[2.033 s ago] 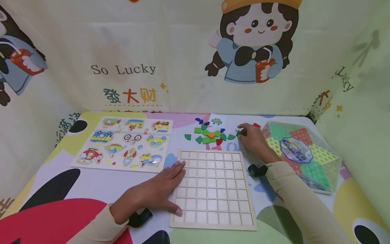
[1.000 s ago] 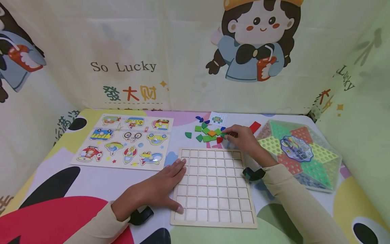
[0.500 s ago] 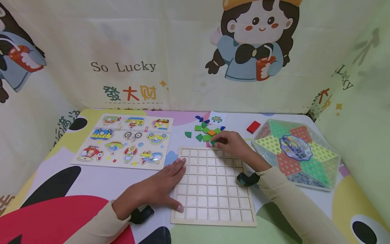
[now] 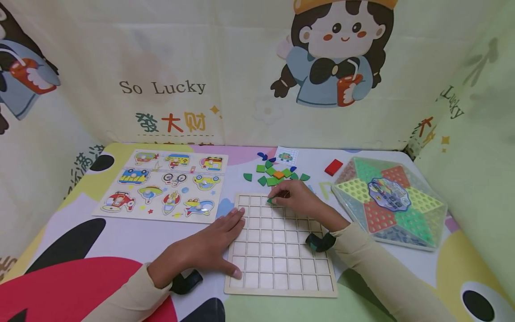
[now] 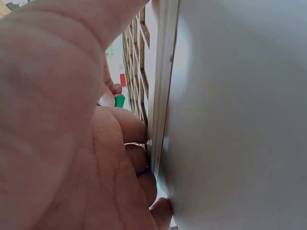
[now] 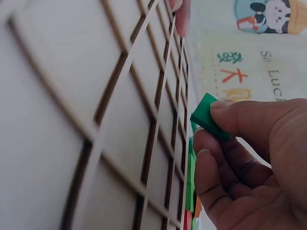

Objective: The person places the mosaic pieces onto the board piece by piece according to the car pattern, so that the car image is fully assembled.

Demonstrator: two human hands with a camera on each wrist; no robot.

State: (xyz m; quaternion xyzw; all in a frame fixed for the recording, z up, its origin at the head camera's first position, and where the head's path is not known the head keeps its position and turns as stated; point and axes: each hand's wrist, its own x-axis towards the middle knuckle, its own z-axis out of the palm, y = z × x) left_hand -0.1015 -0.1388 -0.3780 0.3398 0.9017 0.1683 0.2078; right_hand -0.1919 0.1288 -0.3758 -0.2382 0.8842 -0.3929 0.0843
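Observation:
My right hand (image 4: 295, 197) pinches a green quarter-round tile (image 6: 209, 116) between thumb and fingers. It is close over the far rows of a pale wooden grid board (image 4: 280, 250), whose square cells show bare. Along the board's left edge lies my left hand (image 4: 211, 246), fingers spread and thumb on the near-left corner; the left wrist view shows its fingertips against the board's rim (image 5: 160, 96). Beyond the board sits a loose group of flat tiles: green squares (image 4: 260, 168), green quarter-rounds (image 4: 305, 177), an orange square (image 4: 278, 175) and dark blue pieces (image 4: 262, 156).
A small picture card (image 4: 286, 156) lies behind the tiles. Red blocks (image 4: 334, 167) stand to the right, beside a clear hexagonal case (image 4: 388, 201) of coloured pieces. On the left is a vehicle puzzle board (image 4: 161, 185). A printed cloth (image 4: 241, 89) hangs behind the table.
The right hand has moved from beside the red blocks leftward past the tiles to the board's far edge, carrying a green tile. The left hand has stayed in place.

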